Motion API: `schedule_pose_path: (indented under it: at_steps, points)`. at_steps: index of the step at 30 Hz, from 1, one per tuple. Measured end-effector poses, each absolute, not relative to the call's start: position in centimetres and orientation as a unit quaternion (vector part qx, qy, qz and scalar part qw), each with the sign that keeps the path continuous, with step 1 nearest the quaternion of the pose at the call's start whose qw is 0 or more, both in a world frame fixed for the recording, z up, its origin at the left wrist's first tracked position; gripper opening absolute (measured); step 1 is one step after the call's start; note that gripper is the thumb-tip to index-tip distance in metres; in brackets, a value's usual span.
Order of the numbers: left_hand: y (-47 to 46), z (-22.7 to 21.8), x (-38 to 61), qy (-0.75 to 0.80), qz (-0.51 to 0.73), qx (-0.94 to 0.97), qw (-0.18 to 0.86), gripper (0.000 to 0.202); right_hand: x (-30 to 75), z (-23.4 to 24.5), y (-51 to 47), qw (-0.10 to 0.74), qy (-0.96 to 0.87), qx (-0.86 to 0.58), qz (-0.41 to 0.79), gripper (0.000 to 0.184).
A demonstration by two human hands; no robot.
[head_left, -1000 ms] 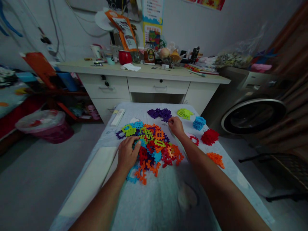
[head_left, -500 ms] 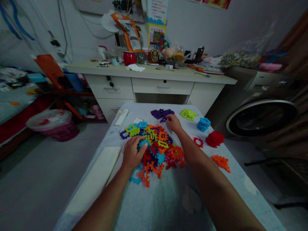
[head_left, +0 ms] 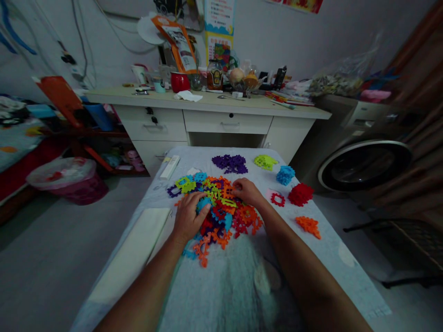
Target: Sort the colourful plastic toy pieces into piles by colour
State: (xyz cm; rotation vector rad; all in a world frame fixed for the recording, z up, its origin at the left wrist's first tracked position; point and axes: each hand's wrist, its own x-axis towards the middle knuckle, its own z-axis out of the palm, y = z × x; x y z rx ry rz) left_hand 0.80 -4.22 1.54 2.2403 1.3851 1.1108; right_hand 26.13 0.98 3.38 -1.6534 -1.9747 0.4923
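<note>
A mixed heap of plastic interlocking building pieces [head_left: 216, 193] in orange, purple, green, blue and red lies on the cloth-covered table. My left hand [head_left: 189, 216] rests on its left side, thumb apart from the fingers, beside a blue piece [head_left: 203, 204]. At the right edge of the heap, my right hand [head_left: 248, 191] has its fingers curled together by an orange window-shaped piece [head_left: 227, 191]; what lies between the fingertips is hidden. Single-colour groups lie around: purple pieces [head_left: 230, 163], green pieces [head_left: 265, 162], blue pieces [head_left: 285, 175], red pieces [head_left: 301, 194] and orange pieces [head_left: 308, 226].
A red frame piece [head_left: 278, 199] lies alone right of my right hand. A white box [head_left: 170, 168] and a pale flat board [head_left: 138, 251] lie along the table's left side. Behind stands a cluttered desk [head_left: 207, 105], with a washing machine [head_left: 363, 166] to the right.
My right hand has moved from the purple group back toward me to the mixed heap. My left hand stays on the heap. The whole view has shifted slightly.
</note>
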Motion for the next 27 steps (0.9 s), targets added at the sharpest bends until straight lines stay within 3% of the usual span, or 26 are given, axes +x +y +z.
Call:
schedule_pose_path:
  at_steps: [7,13,20,27]
  points:
    - [-4.2,1.5,0.8,0.485,0.403,0.766,0.126,0.037,26.6,2.2,0.6,0.412,-0.615,-0.599,0.304,0.019]
    - [-4.0,1.2,0.7,0.491,0.42,0.757,0.1,0.034,28.0,3.5,-1.8,0.487,-0.537,-0.583,0.367,0.022]
    - [-4.1,1.2,0.8,0.49,0.416,0.759,0.105,0.036,33.0,5.0,-6.8,0.466,-0.541,-0.594,0.371,0.027]
    - [-4.1,1.3,0.8,0.494,0.411,0.759,0.108,0.037,38.0,6.2,-12.6,0.356,-0.6,-0.674,0.243,0.013]
